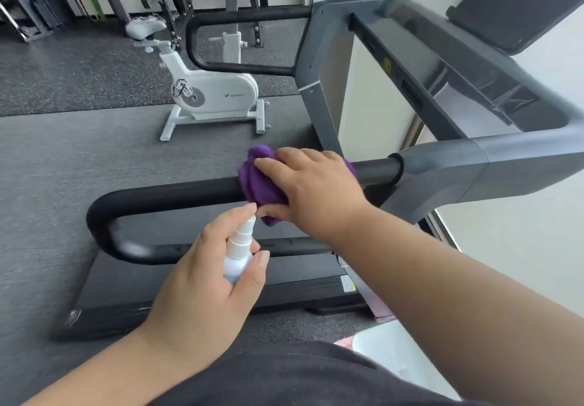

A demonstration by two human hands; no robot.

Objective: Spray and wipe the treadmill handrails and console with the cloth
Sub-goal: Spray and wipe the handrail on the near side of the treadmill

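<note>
Purple cloth (pixel 264 181) is bunched and wrapped over the near handrail (pixel 177 192), roughly mid-length on the black foam bar, a bit closer to the grey upright end. Right hand (pixel 311 189) sits on top of the cloth, fingers curled over the bar and thumb tucked beneath, so its grip is closed around cloth plus rail — likely so the fabric hugs the round bar and cleans all sides in one slide. Left hand (pixel 205 274) holds the small white spray bottle (pixel 238 250) just below and beside the cloth, grip wrapped round the bottle body, index finger up on the pump head; the nozzle appears to face the cloth/rail, probably kept close so mist lands where wiping happens. No spray visible, can't tell if the pump is pressed. Judged step: wiping the near rail, bottle kept ready for a re-spray. Far handrail (pixel 243 15) and console (pixel 518 4) sit well apart from both hands, apparently yet to do. Treadmill deck (pixel 202 282) lies under the rail. White exercise bike (pixel 211 89) stands on the gym floor (pixel 63 159) beyond, not involved.
</note>
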